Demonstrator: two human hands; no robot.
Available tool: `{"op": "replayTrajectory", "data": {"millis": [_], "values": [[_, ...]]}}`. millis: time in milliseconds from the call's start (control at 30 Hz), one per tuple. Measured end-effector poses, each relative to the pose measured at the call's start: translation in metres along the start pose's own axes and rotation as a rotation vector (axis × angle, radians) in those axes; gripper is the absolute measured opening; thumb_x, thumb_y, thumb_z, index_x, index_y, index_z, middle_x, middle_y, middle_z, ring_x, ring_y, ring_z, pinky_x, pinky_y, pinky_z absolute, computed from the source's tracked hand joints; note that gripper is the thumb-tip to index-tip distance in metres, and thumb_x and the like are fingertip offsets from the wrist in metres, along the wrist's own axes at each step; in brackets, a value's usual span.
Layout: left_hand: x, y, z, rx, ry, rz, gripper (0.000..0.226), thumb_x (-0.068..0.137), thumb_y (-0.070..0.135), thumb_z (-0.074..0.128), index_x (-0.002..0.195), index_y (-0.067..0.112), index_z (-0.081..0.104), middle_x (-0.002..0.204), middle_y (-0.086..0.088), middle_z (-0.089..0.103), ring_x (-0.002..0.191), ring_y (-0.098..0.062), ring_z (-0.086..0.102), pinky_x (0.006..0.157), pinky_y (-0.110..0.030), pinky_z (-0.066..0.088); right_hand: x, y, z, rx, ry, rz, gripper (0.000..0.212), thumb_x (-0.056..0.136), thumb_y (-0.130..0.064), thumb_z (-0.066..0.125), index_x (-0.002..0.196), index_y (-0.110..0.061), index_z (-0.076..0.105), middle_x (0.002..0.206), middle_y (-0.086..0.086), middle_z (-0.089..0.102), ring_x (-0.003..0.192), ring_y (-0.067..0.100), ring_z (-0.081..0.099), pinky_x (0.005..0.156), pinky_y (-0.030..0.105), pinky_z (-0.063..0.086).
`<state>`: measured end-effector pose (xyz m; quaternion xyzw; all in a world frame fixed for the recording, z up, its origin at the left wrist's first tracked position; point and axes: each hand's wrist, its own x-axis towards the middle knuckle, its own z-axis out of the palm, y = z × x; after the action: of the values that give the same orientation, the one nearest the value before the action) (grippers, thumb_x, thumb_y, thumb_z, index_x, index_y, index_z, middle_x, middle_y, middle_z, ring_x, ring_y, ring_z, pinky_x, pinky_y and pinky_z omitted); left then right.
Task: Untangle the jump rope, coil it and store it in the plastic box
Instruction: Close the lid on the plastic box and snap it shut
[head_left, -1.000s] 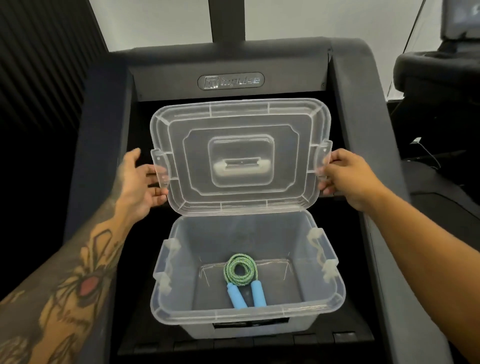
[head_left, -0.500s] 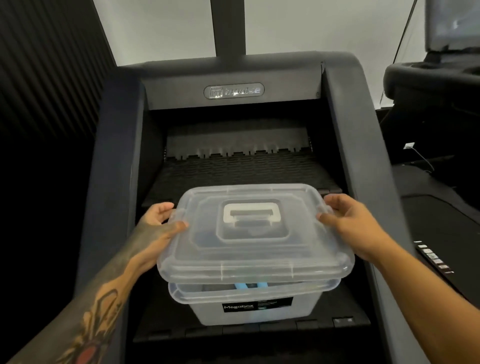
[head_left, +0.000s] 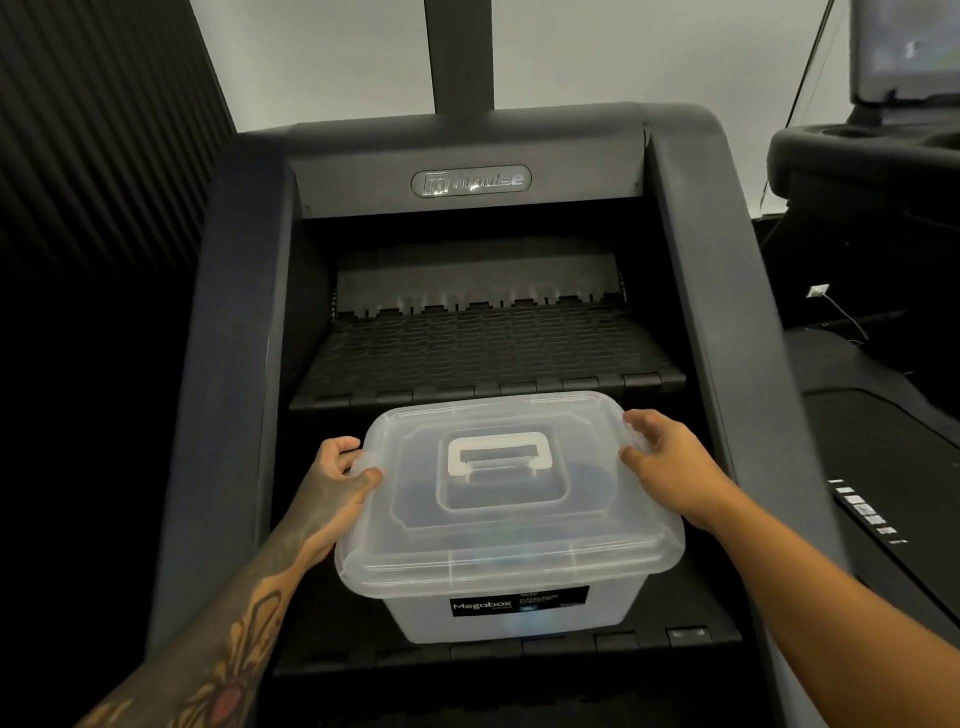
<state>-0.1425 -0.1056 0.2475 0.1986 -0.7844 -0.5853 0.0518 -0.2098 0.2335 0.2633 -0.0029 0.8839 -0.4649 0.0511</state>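
A clear plastic box (head_left: 511, 613), set on a dark machine step (head_left: 332, 629), is covered by its lid (head_left: 509, 499), whose side edges are gripped by the left hand (head_left: 340, 475) and right hand (head_left: 670, 467), fingers curled; the jump rope inside cannot be made out.

Left hand (head_left: 340, 475): lower left of centre, tattooed forearm, fingers curled, thumb pressing down. Right hand (head_left: 662, 462): right of centre, fingers curled, thumb inward.

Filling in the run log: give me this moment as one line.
stage: closing | lid: on plastic box | left hand: at lid's left edge | right hand: at right edge | rope: not clearly visible
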Motion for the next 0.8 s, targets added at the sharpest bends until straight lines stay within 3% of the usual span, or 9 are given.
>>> {"op": "replayTrajectory", "data": {"millis": [100,267,400,533,633,800], "values": [[0.0,0.0,0.004,0.033,-0.007,0.0,0.045,0.086,0.014,0.064,0.124,0.023,0.041,0.11,0.002,0.055,0.094,-0.019,0.062,0.08,-0.044,0.055,0.004,0.002,0.001,-0.026,-0.005,0.034,0.053,0.094,-0.012,0.057,0.143,-0.022,0.039,0.14,0.006,0.05,0.118,0.027,0.054,0.094,0.043,0.049],[0.005,-0.004,0.005,0.01,-0.011,-0.038,0.054,0.088,0.02,0.064,0.135,0.015,0.036,0.113,-0.004,0.057,0.093,-0.021,0.063,0.073,-0.038,0.053,0.005,0.005,0.003,-0.007,-0.017,0.074,0.049,0.094,-0.015,0.056,0.14,-0.023,0.039,0.135,0.006,0.05,0.109,0.027,0.056,0.087,0.044,0.052],[0.009,-0.015,0.0,-0.147,-0.192,-0.238,0.045,0.084,0.038,0.066,0.121,0.013,0.059,0.104,-0.015,0.073,0.094,-0.035,0.07,0.087,-0.057,0.052,0.008,0.005,0.005,0.119,-0.018,0.226,0.053,0.093,-0.022,0.059,0.14,-0.021,0.036,0.12,0.006,0.054,0.098,0.029,0.06,0.084,0.047,0.054],[0.015,-0.033,-0.009,-0.236,-0.301,-0.405,0.067,0.064,0.062,0.076,0.12,0.026,0.065,0.12,-0.019,0.067,0.111,-0.043,0.062,0.094,-0.064,0.043,0.009,0.007,0.005,0.222,-0.062,0.365,0.05,0.091,-0.031,0.062,0.135,-0.018,0.043,0.115,0.011,0.061,0.095,0.034,0.064,0.086,0.055,0.054],[0.014,-0.032,-0.011,-0.216,-0.253,-0.408,0.076,0.056,0.063,0.081,0.118,0.024,0.065,0.115,-0.017,0.069,0.105,-0.041,0.065,0.091,-0.062,0.047,0.01,0.006,0.006,0.236,-0.064,0.369,0.047,0.091,-0.03,0.062,0.133,-0.017,0.045,0.114,0.012,0.062,0.095,0.035,0.065,0.086,0.056,0.054],[0.007,-0.017,-0.009,-0.115,-0.085,-0.233,0.045,0.074,0.043,0.074,0.107,0.013,0.067,0.093,-0.009,0.076,0.087,-0.03,0.072,0.072,-0.045,0.053,0.008,0.005,0.007,0.227,-0.045,0.362,0.047,0.091,-0.029,0.062,0.133,-0.015,0.046,0.115,0.013,0.061,0.095,0.035,0.064,0.087,0.055,0.054]]}}
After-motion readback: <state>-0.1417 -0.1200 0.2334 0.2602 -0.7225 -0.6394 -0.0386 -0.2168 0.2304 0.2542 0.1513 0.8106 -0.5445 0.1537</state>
